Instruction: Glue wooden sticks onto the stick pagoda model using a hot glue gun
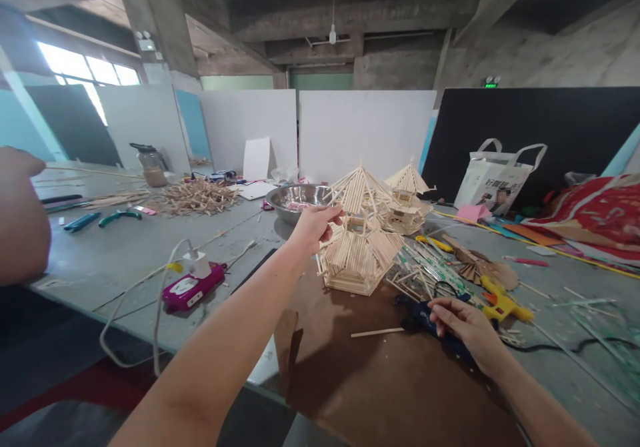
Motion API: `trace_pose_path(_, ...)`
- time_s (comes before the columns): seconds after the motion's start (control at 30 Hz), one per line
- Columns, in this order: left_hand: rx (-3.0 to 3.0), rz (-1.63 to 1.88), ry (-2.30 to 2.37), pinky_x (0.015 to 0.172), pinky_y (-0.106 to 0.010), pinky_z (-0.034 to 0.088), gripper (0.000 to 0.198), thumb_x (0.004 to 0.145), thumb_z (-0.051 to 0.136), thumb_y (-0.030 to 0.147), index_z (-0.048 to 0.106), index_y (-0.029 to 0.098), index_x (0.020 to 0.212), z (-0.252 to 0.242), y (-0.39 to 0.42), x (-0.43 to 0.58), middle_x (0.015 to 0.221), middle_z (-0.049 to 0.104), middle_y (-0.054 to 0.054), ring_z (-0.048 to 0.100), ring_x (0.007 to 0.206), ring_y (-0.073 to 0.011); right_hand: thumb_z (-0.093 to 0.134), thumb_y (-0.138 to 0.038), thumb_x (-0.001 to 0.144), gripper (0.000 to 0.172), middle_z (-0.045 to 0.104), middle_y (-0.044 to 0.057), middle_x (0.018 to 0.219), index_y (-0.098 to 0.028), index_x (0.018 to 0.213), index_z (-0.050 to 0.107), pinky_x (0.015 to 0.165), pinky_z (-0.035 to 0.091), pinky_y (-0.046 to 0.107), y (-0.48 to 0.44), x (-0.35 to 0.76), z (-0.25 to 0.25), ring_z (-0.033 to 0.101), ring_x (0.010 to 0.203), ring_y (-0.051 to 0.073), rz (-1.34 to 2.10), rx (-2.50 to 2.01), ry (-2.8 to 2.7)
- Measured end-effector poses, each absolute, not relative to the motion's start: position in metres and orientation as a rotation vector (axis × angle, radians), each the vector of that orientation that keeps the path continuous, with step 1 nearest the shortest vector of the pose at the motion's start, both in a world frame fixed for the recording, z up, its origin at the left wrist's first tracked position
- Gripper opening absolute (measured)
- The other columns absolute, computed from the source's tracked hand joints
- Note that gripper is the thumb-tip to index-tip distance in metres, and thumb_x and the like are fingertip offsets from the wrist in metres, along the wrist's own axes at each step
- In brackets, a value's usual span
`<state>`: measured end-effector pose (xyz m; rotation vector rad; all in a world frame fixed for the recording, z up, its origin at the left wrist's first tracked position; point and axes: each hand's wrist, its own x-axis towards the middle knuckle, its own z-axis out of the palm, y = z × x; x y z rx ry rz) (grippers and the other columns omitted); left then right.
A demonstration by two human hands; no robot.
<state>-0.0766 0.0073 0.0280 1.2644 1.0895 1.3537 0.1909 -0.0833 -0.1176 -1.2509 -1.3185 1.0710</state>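
Observation:
My left hand (318, 225) reaches forward with its fingers closed on the left edge of a pointed roof (361, 192) made of thin wooden sticks. Directly below that roof is the lower tier of a stick pavilion model (357, 260), with an opening at its top; whether the two touch is unclear. My right hand (463, 330) is over a dark blue glue gun (417, 313), thumb and fingers pinched together. What they hold, if anything, is too small to make out. A loose wooden stick (377, 333) lies on the brown board (350, 373) nearby.
Behind stands a second stick pavilion (404, 200), beside a metal bowl (287, 215). A yellow glue gun (505, 303) and glue-stick packaging (440, 270) lie right. Left are a purple power strip (195, 287) with cables, a stick pile (200, 197) and another person's arm (23, 220).

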Motion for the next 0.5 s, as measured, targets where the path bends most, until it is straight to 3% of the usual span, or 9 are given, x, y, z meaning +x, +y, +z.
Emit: trace_pose_path(0.5,1.173,1.176,1.041,0.03,-0.019,0.012,0.02,0.069,0.058,0.03,0.063,0.012,0.062,0.0297,0.0127,-0.0818,0.051,0.056,0.0,0.029,0.026,-0.001,0.062,-0.046,0.063,0.033,0.059,0.001,0.061,-0.016,0.077,0.059,0.052,0.04,0.026,-0.084,0.1916,-0.1185,0.049,0.049,0.011,1.099,-1.245,-1.307)
